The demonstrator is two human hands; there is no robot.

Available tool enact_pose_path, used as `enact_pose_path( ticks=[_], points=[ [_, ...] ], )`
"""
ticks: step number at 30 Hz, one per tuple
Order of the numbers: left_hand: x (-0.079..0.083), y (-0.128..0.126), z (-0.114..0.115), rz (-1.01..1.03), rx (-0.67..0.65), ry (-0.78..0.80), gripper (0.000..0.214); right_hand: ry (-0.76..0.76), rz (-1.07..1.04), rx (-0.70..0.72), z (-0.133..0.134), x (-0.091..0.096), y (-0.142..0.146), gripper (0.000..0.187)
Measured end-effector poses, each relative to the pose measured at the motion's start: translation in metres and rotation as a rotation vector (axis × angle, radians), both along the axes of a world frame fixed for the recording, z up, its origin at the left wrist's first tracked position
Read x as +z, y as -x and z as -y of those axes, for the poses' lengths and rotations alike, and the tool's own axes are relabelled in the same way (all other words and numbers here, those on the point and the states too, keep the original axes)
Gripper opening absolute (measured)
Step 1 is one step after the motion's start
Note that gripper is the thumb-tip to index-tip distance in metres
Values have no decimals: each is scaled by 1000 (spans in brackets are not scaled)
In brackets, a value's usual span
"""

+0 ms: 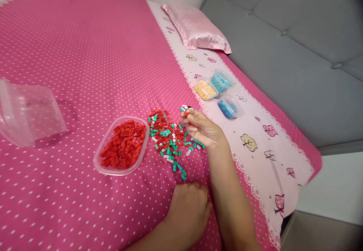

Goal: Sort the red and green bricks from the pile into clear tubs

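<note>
My right hand point(202, 128) reaches over a loose pile of small red, green and white bricks point(167, 135) on the pink dotted bedspread. Its fingertips are pinched on a small red brick at the pile's far edge. My left hand point(189, 209) rests on the bedspread near me as a closed fist, with nothing visible in it. A clear oval tub point(123, 145) filled with red bricks sits just left of the pile.
An empty clear tub point(27, 112) lies tipped at the far left. Three small tubs hold yellow point(205, 89), light blue point(222, 80) and dark blue point(229, 107) bricks on the white printed strip. A pink pillow point(195, 28) and grey padded headboard point(295, 47) lie beyond.
</note>
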State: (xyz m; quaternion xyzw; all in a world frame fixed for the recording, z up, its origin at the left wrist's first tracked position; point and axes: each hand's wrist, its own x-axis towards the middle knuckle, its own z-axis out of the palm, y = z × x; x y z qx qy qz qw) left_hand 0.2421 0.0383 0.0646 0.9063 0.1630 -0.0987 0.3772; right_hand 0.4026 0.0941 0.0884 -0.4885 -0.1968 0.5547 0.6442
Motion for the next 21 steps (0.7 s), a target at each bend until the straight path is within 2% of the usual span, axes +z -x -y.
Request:
enact_pose_path(
  ticks=[3, 8, 17, 21],
  points=[
    [0, 1, 1, 6, 6, 3, 23, -11, -191, -63, -2, 0, -3, 17],
    [1, 2, 0, -3, 0, 4, 23, -58, -324, -141, -5, 1, -4, 10],
    [1, 1, 0, 0, -2, 9, 24, -97, -345, -282, -4, -2, -9, 8],
    [1, 0, 0, 10, 9, 5, 23, -51, -327, -319, -5, -2, -10, 11]
  ],
)
